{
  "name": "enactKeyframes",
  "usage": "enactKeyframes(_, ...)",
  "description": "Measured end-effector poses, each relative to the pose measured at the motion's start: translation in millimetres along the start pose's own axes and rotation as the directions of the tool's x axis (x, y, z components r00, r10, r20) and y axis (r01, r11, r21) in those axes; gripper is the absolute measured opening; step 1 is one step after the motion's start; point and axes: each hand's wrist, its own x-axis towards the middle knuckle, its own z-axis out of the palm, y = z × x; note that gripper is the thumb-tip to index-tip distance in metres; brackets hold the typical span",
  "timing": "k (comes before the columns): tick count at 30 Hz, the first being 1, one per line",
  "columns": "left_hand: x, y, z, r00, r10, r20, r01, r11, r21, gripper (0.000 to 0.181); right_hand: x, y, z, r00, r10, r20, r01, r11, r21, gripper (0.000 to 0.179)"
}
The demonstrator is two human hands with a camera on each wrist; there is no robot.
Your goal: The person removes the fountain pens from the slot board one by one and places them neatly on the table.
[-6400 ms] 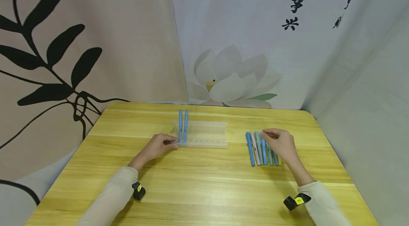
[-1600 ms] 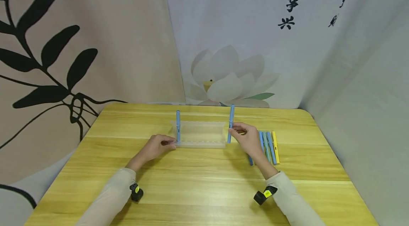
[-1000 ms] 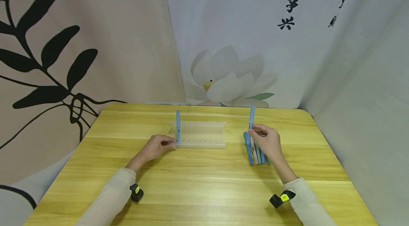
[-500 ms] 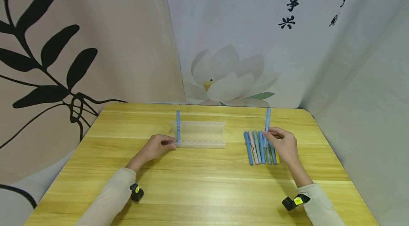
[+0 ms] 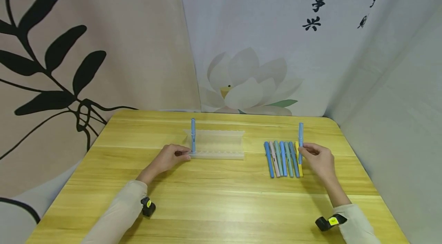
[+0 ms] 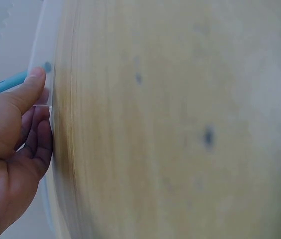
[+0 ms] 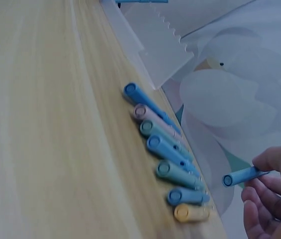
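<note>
My left hand (image 5: 173, 154) pinches the left front corner of a clear plastic pen rack (image 5: 219, 155), thumb on top in the left wrist view. One blue pen (image 5: 193, 135) stands upright at the rack's left end, close to those fingertips. My right hand (image 5: 319, 159) holds another blue pen (image 5: 301, 135) upright between thumb and fingers. This pen is over the right end of a row of pens and partly hides the yellow pen (image 7: 192, 213). In the right wrist view the held pen is apart from the row.
The row lies right of the rack on the wooden table (image 5: 221, 201). It has a dark blue pen (image 5: 269, 159), a pinkish pen (image 5: 274, 159) and several blue and green ones. A patterned cloth (image 5: 255, 44) hangs behind the table's far edge.
One of two blue pens standing in the rack has left it. My right hand has carried a blue pen rightward from beside the rack to the row's right end. My left hand stays put.
</note>
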Motion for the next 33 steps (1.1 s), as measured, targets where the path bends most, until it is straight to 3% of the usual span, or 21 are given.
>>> enactKeyframes(11,0.3,0.4,-0.6,1.0,0.001,-0.002,-0.001,1.0,0.0,0.033,-4.6,22,-8,0.996,0.078,0.036,-0.077,0.997,-0.008,0.045)
enactKeyframes(33,0.9,1.7,-0.1,1.0,-0.009,0.003,0.009,1.0,0.001,0.032,-2.3,40,-6,0.982,0.163,0.091,-0.147,0.976,-0.162,0.043)
